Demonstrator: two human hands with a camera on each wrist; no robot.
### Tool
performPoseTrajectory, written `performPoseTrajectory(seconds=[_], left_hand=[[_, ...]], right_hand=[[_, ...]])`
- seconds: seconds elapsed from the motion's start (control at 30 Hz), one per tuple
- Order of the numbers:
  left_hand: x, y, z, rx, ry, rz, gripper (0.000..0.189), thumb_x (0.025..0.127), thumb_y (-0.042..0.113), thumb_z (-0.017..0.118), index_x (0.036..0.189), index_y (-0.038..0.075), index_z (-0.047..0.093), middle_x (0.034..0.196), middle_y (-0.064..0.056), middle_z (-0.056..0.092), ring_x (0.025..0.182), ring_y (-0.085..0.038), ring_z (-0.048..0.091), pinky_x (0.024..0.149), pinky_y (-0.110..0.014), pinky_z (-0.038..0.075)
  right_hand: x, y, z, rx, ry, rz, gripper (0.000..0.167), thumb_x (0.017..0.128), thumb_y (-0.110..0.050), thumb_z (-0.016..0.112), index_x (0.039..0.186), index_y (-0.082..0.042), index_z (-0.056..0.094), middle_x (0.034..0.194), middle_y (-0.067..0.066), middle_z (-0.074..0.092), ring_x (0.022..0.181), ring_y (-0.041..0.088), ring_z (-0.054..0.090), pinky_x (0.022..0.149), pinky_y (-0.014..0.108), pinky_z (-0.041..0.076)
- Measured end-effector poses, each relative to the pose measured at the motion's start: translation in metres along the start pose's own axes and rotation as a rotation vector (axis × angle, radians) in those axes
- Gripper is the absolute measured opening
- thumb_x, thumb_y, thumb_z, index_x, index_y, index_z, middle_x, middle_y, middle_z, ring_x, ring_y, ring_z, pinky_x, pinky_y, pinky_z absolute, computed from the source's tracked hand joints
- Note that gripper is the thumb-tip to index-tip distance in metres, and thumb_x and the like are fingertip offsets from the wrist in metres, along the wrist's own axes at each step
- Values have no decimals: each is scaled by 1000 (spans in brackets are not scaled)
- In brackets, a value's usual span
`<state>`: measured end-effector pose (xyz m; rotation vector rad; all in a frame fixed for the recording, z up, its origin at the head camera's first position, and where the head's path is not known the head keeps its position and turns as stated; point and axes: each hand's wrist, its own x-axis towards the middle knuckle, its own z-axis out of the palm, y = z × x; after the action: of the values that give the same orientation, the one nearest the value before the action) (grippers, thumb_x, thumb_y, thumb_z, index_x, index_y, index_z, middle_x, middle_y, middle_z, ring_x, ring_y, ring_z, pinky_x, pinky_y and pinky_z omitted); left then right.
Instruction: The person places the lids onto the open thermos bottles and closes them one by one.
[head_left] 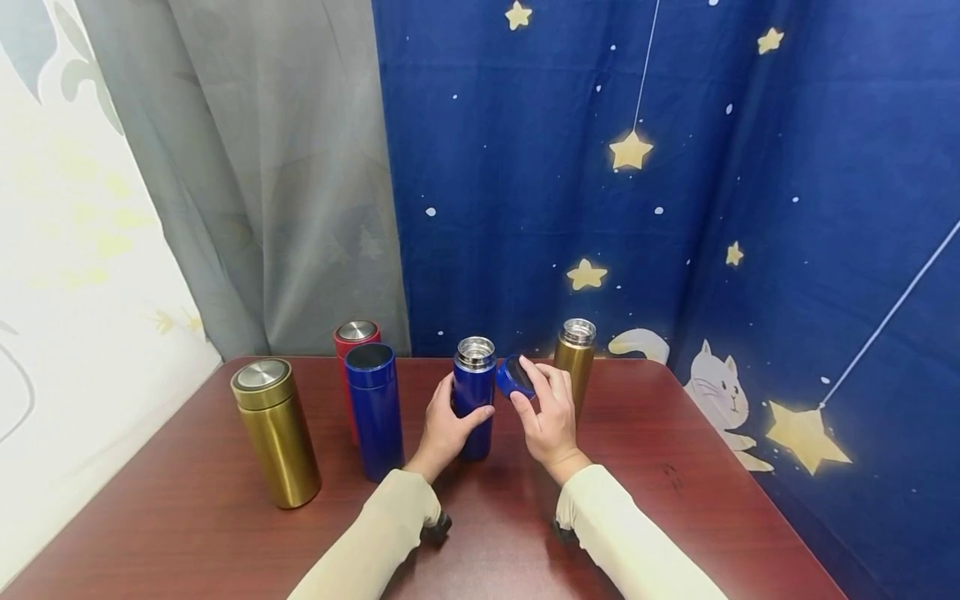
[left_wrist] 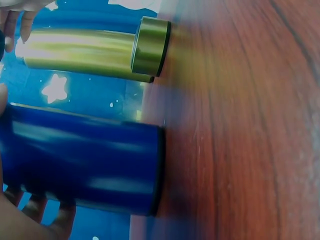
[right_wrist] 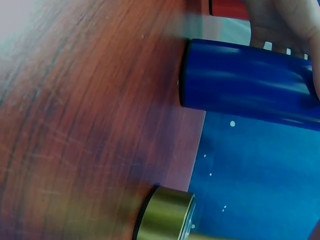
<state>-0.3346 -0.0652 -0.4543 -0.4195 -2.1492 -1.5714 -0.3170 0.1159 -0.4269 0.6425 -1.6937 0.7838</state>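
- At far left we see a lidded gold vacuum flask (head_left: pixel 277 433) standing on the wood-grain table (head_left: pixel 150 508).
- Next come a red flask (head_left: pixel 351 341) and, in front of it, a capped blue flask (head_left: pixel 377 425), both upright.
- Our left hand (head_left: pixel 450 421) grips the open blue flask (head_left: pixel 475 392) from its left side, thumb across the front; the flask's long axis is upright, its steel mouth facing up.
- Just right of that mouth, slightly lower, our right hand (head_left: pixel 553 417) pinches the blue lid (head_left: pixel 514 377), tilted, between thumb and fingers; we cannot tell whether lid and flask touch.
- At right, beyond the right hand, stands an uncapped gold flask (head_left: pixel 576 358), its gold lid (left_wrist: pixel 151 47) on the table near its base.
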Motion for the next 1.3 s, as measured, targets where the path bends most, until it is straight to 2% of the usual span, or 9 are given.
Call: performPoseTrajectory(seconds=[0.27,0.53,0.8,1.3], left_hand=[[-1,-2,-2,12,-46,23,83,76,37,83,141,5,43,129,-15,55,114,-32,56,97,-54,44],[-1,0,-7,32,-95,60,80,74,37,85,137,7,47,123,-12,59,109,-29,59,95,-52,46],[-5,1,-11,19,-139,39,82,74,39,85,139,9,46,125,-11,59,109,-29,60,94,-53,48],[-9,3,-12,50,-176,74,81,75,37,84,139,7,46,121,-12,61,105,-28,63,90,-48,52]], right_hand=[[1,0,3,-10,39,-1,52,100,-46,48,129,-6,62,110,17,58,100,35,50,83,42,41],[3,-3,5,-9,77,20,54,100,-48,46,130,-6,61,112,18,57,103,36,50,86,42,42],[10,-8,8,3,117,5,54,100,-48,45,129,-5,61,111,19,57,101,36,50,85,43,42],[19,-15,10,24,46,51,55,100,-50,44,134,-10,58,116,16,56,107,31,48,87,40,43]])
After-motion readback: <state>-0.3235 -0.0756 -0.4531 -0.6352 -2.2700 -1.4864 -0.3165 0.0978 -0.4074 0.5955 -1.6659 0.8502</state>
